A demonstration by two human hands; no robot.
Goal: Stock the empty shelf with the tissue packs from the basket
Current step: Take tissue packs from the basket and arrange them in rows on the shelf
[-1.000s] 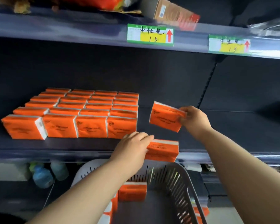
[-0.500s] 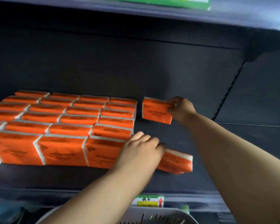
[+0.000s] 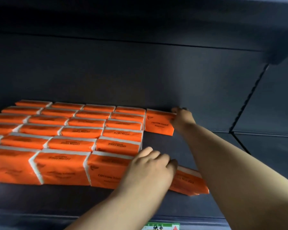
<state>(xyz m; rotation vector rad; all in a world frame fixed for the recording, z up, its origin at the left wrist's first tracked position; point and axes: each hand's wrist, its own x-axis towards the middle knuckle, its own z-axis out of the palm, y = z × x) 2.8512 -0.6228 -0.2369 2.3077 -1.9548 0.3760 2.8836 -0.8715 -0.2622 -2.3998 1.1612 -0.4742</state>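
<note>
Partly left hand (image 3: 150, 170) hides front pack (image 3: 188, 181); right hand (image 3: 181, 117), rear pack (image 3: 158, 123).

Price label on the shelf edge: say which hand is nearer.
Left. The left hand is near the shelf front, just behind the price label; the right hand reaches far deeper, toward the back.

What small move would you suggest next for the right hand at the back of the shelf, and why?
Probably release: the right hand pinches an orange plastic-wrapped tissue pack that stands upright on the dark shelf, beside the back rows of the stocked orange block. The left hand grips a second orange pack, tilted, at the front.
</note>
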